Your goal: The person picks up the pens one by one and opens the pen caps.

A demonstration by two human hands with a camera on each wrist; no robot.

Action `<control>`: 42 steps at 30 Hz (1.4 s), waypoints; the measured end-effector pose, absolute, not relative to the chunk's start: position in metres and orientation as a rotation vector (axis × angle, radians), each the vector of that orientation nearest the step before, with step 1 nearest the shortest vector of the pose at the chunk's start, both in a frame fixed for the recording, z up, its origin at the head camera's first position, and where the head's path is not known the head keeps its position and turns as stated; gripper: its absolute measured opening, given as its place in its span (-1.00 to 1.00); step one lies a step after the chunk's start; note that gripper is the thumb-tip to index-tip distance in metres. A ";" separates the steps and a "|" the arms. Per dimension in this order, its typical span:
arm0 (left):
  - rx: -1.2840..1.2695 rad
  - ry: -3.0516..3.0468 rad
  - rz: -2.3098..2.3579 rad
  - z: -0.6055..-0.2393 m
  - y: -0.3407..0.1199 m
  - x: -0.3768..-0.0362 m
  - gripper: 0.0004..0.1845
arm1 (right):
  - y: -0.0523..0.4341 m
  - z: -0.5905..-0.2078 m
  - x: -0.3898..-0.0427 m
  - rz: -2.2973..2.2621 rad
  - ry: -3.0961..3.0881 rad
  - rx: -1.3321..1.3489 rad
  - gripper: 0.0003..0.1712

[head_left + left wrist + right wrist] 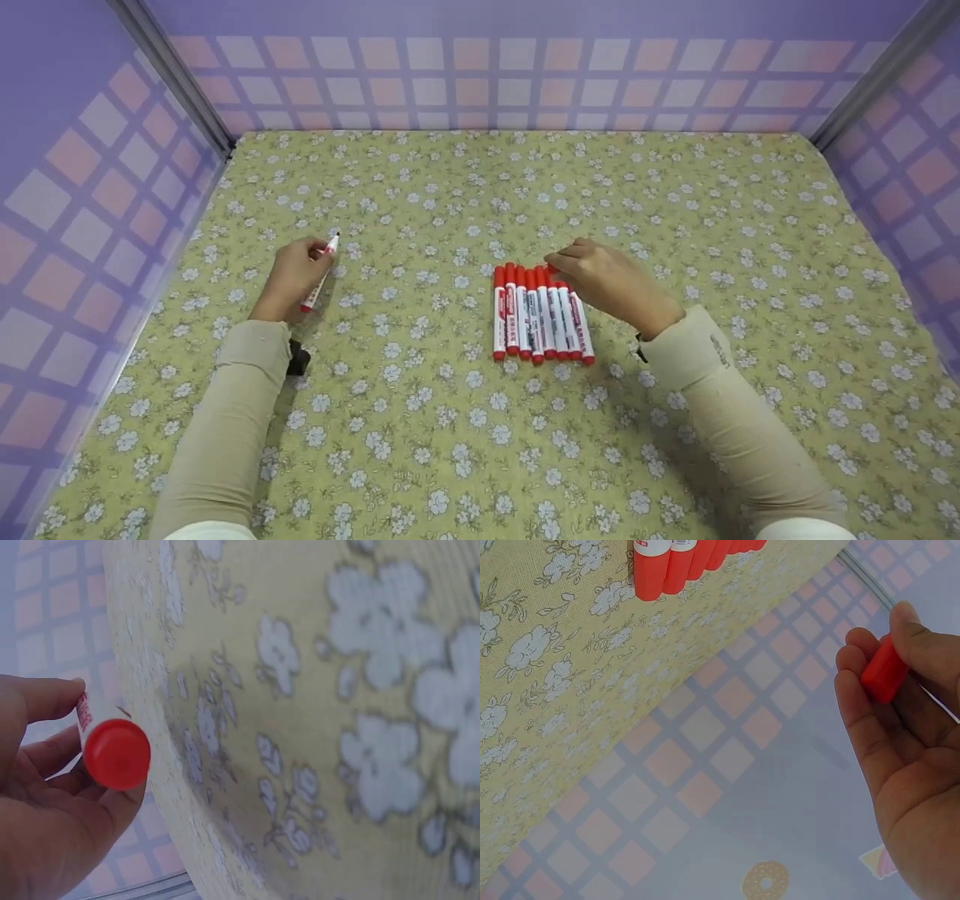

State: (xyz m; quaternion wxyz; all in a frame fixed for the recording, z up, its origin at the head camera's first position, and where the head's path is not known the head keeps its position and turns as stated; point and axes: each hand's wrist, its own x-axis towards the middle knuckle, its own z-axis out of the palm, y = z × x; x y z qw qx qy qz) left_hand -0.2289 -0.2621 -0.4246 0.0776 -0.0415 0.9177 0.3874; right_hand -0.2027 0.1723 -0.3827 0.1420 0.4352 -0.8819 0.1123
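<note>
My left hand (294, 271) grips a white marker (316, 289) with its cap off. Its dark tip points away from me, and its red end (118, 755) faces the camera in the left wrist view. In my right hand (611, 281) a red marker cap (885, 672) is pinched between thumb and fingers. That hand is over the right end of a row of capped red-and-white markers (541, 322). The markers lie side by side on the cloth, red caps at the far end; my right fingers overlap the rightmost caps in the head view.
A yellow-green floral cloth (420, 420) covers the table. Purple panels with pink and white squares (517, 60) stand along the back and sides. Grey posts (176, 75) mark the back corners.
</note>
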 end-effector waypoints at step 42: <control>-0.295 2.665 1.039 -0.430 -0.276 -0.223 -0.46 | 0.169 -0.388 -0.199 0.359 -2.590 1.266 -0.77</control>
